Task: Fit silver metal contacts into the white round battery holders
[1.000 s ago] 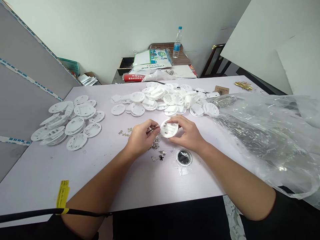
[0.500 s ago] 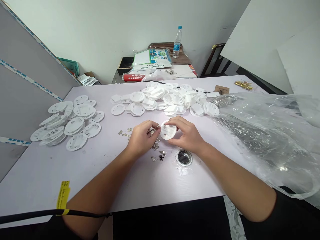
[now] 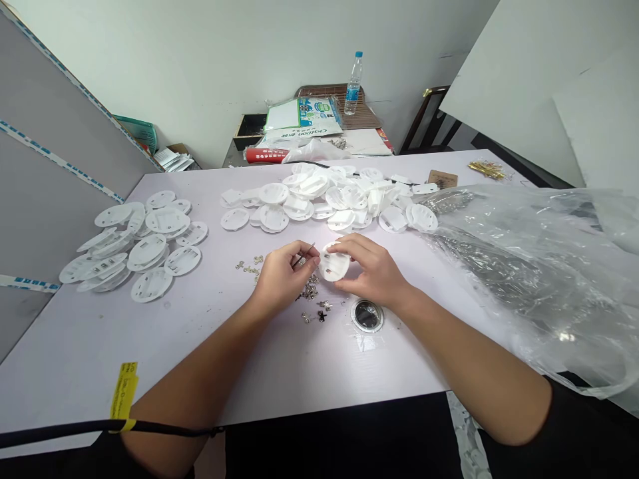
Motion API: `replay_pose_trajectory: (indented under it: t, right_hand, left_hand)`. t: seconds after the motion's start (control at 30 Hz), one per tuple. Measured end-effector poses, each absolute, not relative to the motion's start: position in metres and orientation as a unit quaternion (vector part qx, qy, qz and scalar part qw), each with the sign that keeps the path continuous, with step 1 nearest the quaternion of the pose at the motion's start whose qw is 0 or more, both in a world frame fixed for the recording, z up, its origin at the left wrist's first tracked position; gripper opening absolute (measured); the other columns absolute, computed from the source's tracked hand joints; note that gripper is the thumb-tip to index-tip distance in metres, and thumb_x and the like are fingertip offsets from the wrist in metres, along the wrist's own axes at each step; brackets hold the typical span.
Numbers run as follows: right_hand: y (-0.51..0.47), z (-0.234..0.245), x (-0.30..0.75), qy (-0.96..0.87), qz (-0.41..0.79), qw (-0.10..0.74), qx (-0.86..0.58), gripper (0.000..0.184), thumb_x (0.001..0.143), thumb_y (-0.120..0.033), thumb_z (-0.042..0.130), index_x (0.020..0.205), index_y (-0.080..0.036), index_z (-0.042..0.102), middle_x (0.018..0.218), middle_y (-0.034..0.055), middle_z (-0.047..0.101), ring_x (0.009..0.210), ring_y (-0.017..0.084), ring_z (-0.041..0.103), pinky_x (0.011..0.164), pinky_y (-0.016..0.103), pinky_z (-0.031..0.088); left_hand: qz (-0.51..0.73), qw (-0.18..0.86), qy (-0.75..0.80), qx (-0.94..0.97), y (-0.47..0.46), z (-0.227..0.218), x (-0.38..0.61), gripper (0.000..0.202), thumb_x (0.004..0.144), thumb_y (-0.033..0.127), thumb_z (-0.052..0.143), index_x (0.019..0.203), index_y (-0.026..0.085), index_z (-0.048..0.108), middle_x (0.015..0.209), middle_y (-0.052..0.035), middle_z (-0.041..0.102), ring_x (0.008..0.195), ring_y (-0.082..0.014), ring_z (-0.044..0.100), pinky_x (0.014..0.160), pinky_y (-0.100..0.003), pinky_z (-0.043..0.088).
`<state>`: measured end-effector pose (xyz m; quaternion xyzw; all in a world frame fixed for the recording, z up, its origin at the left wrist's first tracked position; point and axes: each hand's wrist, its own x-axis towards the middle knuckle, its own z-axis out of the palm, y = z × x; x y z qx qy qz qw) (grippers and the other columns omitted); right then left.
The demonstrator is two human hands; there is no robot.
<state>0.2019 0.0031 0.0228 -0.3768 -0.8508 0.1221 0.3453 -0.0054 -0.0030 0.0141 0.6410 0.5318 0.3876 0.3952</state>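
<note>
Head view: we see two bare hands brought close together above the table [image 3: 279, 372]. The right hand [image 3: 377, 269] holds a white disc [image 3: 335, 267] by its rim, thumb below and fingers above, recessed face turned partly toward us. The left hand [image 3: 281, 274] pinches a thin stick [image 3: 304, 254] between thumb and fingers; whether its fingertips touch the disc or stop just beside it, we cannot tell. Small metal parts [image 3: 310, 289] lie beneath and beside the left hand; a round dark-centred piece [image 3: 367, 315] rests nearer to us, below the right hand. Beyond both hands we note one heap of discs [image 3: 312, 183], and to the left of the left hand a second pile [image 3: 150, 250].

We judge the step in hand to be close work on the disc's fittings. The next move, in our judgement, calls for a steady right grip and careful lining-up of the stick with the small openings.

Compared with one second earlier, we find the disc slightly lower and closer to the left hand, the stick angled more steeply, and both piles essentially unchanged.
</note>
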Motion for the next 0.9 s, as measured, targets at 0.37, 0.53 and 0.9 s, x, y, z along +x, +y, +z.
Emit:
replay_pose_trajectory:
  t: [0.37, 0.53, 0.9]
  right_hand:
    - [0.0031, 0.0234, 0.2003, -0.852, 0.118, 0.35, -0.372, 0.043, 0.07, -0.014, 0.073, 0.112, -0.023, 0.064, 0.108, 0.0064, 0.067, 0.101, 0.025, 0.065, 0.08, 0.037, 0.055]
    - [0.0037, 0.0235, 0.2005, -0.851, 0.121, 0.349, -0.373, 0.044, 0.07, -0.015, 0.074, 0.113, -0.022, 0.064, 0.109, 0.0063, 0.067, 0.102, 0.025, 0.064, 0.08, 0.036, 0.055]
    - [0.0035, 0.0249, 0.2016, -0.862, 0.085, 0.342, -0.364, 0.04, 0.073, -0.018, 0.074, 0.112, -0.022, 0.064, 0.109, 0.0065, 0.068, 0.101, 0.024, 0.065, 0.086, 0.039, 0.056]
  left_hand:
    - [0.406, 0.42, 0.508, 0.633, -0.0059, 0.0135, -0.0051, 0.019, 0.086, 0.037, 0.065, 0.092, 0.019, 0.068, 0.067, 0.0025, 0.055, 0.054, -0.0086, 0.035, 0.05, -0.023, 0.03]
    - [0.388, 0.349, 0.524, 0.673, -0.0062, 0.0146, -0.0034, 0.013, 0.086, 0.032, 0.064, 0.087, 0.02, 0.069, 0.086, 0.0006, 0.063, 0.057, -0.0081, 0.04, 0.056, -0.024, 0.037]
    - [0.333, 0.332, 0.567, 0.676, -0.0059, 0.0185, -0.005, 0.019, 0.086, 0.038, 0.061, 0.085, 0.021, 0.068, 0.076, 0.0001, 0.06, 0.062, -0.0114, 0.047, 0.058, -0.026, 0.037]
